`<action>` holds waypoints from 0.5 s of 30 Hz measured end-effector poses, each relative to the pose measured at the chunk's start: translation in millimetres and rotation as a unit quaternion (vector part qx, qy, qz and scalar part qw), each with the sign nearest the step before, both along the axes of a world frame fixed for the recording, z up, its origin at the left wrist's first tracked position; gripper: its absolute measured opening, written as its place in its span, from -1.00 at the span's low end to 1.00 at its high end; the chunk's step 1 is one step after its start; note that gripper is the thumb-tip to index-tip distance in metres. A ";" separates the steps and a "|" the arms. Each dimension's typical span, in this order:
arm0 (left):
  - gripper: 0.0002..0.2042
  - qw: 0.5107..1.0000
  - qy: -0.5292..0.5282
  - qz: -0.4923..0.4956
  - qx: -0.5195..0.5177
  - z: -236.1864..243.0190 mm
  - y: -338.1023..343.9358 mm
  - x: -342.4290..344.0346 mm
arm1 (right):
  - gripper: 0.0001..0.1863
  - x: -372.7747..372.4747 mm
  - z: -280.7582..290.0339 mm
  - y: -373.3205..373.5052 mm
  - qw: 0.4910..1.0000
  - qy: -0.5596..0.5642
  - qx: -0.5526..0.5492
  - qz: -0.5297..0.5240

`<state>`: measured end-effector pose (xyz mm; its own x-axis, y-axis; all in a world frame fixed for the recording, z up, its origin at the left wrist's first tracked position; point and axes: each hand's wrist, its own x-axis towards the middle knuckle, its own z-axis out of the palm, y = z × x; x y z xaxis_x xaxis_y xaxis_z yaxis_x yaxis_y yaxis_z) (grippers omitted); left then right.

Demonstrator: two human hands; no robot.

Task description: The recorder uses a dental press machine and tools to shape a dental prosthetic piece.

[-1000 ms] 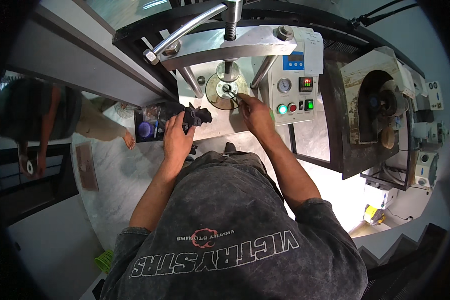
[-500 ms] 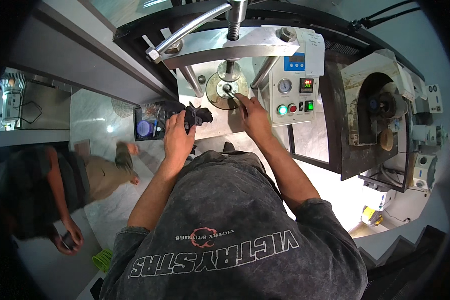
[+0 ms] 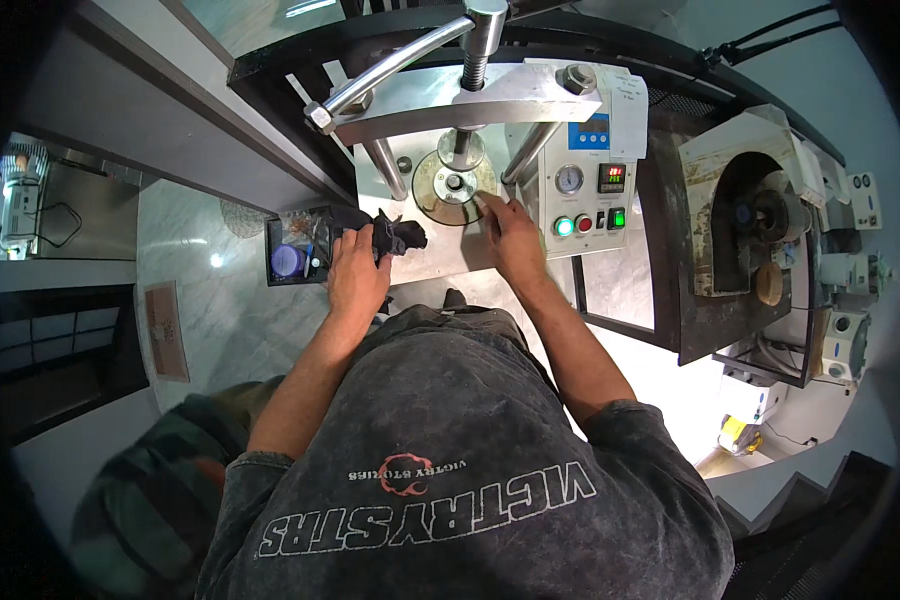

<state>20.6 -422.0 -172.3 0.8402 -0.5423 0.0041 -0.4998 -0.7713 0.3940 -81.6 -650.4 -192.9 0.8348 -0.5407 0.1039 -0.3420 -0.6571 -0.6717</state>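
Note:
My left hand (image 3: pixel 356 272) lies with its fingers stretched over a bunched black cloth (image 3: pixel 401 236) beside a dark tray (image 3: pixel 270 268). My right hand (image 3: pixel 516 242) is at the right edge of a round metal plate (image 3: pixel 431 196) on the press. Its thumb and finger are pinched on a slim metal tool (image 3: pixel 481 203), of which only a short bit shows. In the plate's middle sits a round metal fitting (image 3: pixel 454 183) with a dark central hole. The screw press's crossbar (image 3: pixel 470 108) and ram (image 3: pixel 462 150) stand above it.
A control panel (image 3: pixel 560 200) with a gauge, displays and lit buttons is right of the plate. The press's long handle (image 3: pixel 400 65) slants leftward. A purple round container (image 3: pixel 288 261) is in the tray. Farther right stands an open-fronted machine (image 3: pixel 705 210). Another person (image 3: pixel 160 490) is at lower left.
My right hand has drawn back from the plate's central fitting toward its right edge, with the slim tool. My left hand stays put. The other person has moved nearer and is blurred.

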 end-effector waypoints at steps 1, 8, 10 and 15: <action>-0.45 1.000 0.001 0.000 0.002 0.0 0.7 0.5 | -0.65 0.6 0.8 -1.5 1.000 0.000 -0.001 0.002; -0.49 1.000 0.000 -0.005 0.014 1.8 -3.3 2.6 | -0.65 5.5 3.9 -3.3 1.000 -0.019 0.008 0.006; -0.50 1.000 0.009 -0.014 0.010 1.4 -4.9 3.0 | -0.64 0.7 6.5 -3.0 0.998 -0.045 0.025 0.039; -0.49 1.000 -0.002 -0.014 0.010 0.8 -4.4 3.1 | -0.61 -0.4 -4.6 -3.4 0.998 -0.061 0.012 -0.014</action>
